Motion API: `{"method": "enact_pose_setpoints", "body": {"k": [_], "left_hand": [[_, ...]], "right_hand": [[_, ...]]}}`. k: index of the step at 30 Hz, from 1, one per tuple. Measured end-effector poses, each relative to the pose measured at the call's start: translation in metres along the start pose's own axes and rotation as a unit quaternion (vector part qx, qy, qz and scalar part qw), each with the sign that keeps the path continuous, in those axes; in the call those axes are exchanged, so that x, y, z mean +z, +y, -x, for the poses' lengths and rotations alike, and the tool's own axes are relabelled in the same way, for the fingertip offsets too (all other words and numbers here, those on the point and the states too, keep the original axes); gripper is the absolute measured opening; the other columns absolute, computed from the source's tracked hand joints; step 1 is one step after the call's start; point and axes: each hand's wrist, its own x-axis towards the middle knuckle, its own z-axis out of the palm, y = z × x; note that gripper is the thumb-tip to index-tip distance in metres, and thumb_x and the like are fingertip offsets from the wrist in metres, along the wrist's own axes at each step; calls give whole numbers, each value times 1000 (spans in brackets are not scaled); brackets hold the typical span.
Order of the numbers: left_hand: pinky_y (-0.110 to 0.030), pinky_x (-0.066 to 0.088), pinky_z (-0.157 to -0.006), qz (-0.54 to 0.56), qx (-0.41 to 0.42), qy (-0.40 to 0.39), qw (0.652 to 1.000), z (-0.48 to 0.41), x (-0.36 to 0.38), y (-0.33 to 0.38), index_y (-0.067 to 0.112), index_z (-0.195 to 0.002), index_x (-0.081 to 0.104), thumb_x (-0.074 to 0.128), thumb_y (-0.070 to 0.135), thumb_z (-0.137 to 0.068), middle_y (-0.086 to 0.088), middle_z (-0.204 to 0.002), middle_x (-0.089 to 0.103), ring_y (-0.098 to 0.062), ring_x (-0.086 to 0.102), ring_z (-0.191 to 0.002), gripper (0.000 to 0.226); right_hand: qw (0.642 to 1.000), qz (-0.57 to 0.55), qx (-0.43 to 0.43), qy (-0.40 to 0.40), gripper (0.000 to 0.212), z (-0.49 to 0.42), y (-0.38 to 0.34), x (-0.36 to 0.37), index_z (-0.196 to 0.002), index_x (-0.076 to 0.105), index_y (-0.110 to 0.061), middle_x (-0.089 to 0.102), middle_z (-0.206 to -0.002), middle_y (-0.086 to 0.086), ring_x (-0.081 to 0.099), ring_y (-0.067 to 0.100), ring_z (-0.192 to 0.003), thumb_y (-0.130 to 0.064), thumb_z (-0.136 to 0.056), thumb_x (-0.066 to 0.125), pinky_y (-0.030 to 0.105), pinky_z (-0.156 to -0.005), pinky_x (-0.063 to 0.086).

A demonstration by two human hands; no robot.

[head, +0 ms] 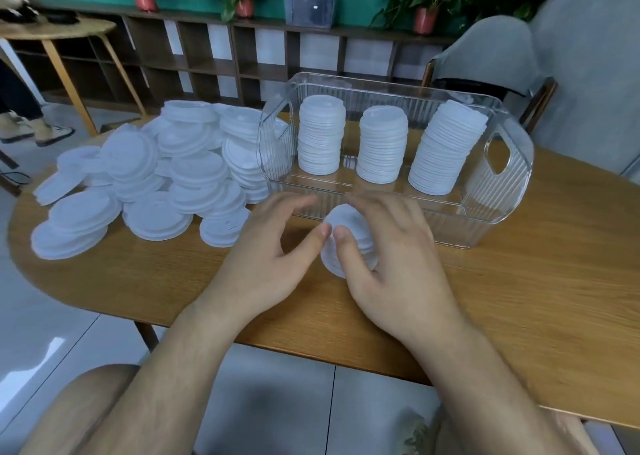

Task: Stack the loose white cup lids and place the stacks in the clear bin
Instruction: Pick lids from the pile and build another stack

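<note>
A short stack of white lids (346, 228) stands on the wooden table (519, 299) just in front of the clear bin (498, 191). My right hand (391, 257) curls round the stack from the right, thumb on its near side. The thumb of my left hand (273, 254) touches the stack's left side, and its fingers reach over toward the top, blurred. Three tall lid stacks (382, 146) stand upright inside the bin along its far wall. A large heap of loose lids (162, 177) covers the table to the left of the bin.
A grey-covered chair (491, 56) stands behind the bin. A low shelf with potted plants and a small lidded box (310, 4) runs along the back wall. A person's legs (31, 122) show at the far left, beside another wooden table (52, 30).
</note>
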Motion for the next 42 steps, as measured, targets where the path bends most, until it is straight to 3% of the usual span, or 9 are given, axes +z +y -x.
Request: {"method": "enact_pose_setpoints", "body": {"k": [5,12,15,21,28,32,36,42], "left_hand": [[-5,29,-100,-71,-16,67,995,7,-28,-15,23,-130,62,57,45,-92,14,-125,58,2,47,-122,45],[-24,34,-102,-159,-79,112,978,23,-63,-48,19,-131,61,67,35,-91,5,-128,58,-13,48,-125,43],[-25,34,-102,-158,-98,133,973,26,-75,-56,20,-133,61,68,33,-91,6,-127,57,-12,47,-124,44],[-23,31,-99,-162,-103,180,965,17,-99,-66,17,-133,60,68,33,-92,3,-130,57,-11,44,-123,45],[-22,24,-106,-155,-97,178,967,1,-106,-75,17,-141,55,60,36,-97,3,-140,52,-14,40,-132,48],[-18,17,-103,-160,-98,183,965,-7,-110,-77,18,-144,53,57,37,-99,5,-143,48,-12,37,-134,48],[-25,22,-108,-170,-123,201,957,3,-129,-91,17,-144,52,59,36,-97,1,-146,47,-17,36,-137,51],[-40,31,-113,-214,-213,235,924,25,-173,-129,21,-144,51,67,45,-90,1,-148,47,-25,38,-139,61]], "right_hand": [[999,-39,-30,-20,38,-11,-31,33,-134,61,-12,61,-129,-1,50,16,-123,-24,-98,57,29,-107,39],[991,-74,-8,-113,44,-24,-63,80,-137,58,-10,59,-132,3,51,20,-126,-29,-97,51,37,-108,43],[988,-75,-2,-132,49,-31,-74,93,-141,55,-11,58,-135,3,49,18,-128,-33,-98,48,35,-110,41],[990,-70,-7,-123,48,-50,-99,112,-142,54,-12,58,-135,3,51,18,-127,-33,-99,49,30,-108,40],[996,-32,2,-86,42,-80,-112,134,-140,57,-12,58,-133,4,48,22,-124,-28,-101,56,28,-105,36],[995,-24,-8,-94,41,-90,-116,138,-141,56,-14,57,-136,1,44,18,-126,-27,-102,53,18,-102,27],[989,-31,-54,-131,41,-93,-132,150,-141,55,-15,57,-138,0,43,19,-127,-28,-103,52,30,-108,36],[977,-26,-101,-188,35,-90,-172,184,-133,60,-13,64,-128,5,48,26,-120,-23,-101,52,37,-101,41]]}}
